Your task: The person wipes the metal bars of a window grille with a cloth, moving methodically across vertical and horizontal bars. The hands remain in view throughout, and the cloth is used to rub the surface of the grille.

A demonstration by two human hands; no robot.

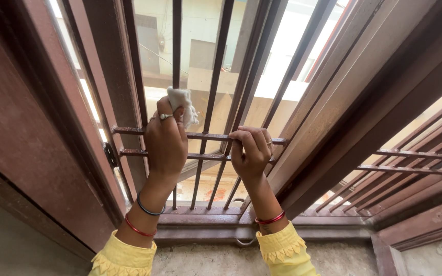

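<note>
The white cloth (182, 104) was bunched up against a vertical bar of the window grille (216, 76), just above the upper of two horizontal rails, and the left hand (166, 140) had it pinched tight, fingers closed around the wad with a silver ring (165, 117) showing on one finger. That hand lay pressed over both rails, its back towards the camera. Just to the right, the right hand (251, 151) was clamped on the upper horizontal rail (208, 136), fingers curled over the top, knuckles up, gripping bare metal. The lower rail (200, 156) ran close beneath it. Both wrists carried bangles, red and dark on the left (144, 217), red on the right (270, 220), and yellow sleeves with scalloped cuffs (282, 250) came up from the bottom edge. The grille bars were reddish-brown and dusty, set in a frame of the same colour (364, 92). A second barred panel (410, 163) angled off to the right. Below sat a grey concrete sill (221, 260). Beyond the bars, pale buildings (200, 30) stood in bright daylight
</note>
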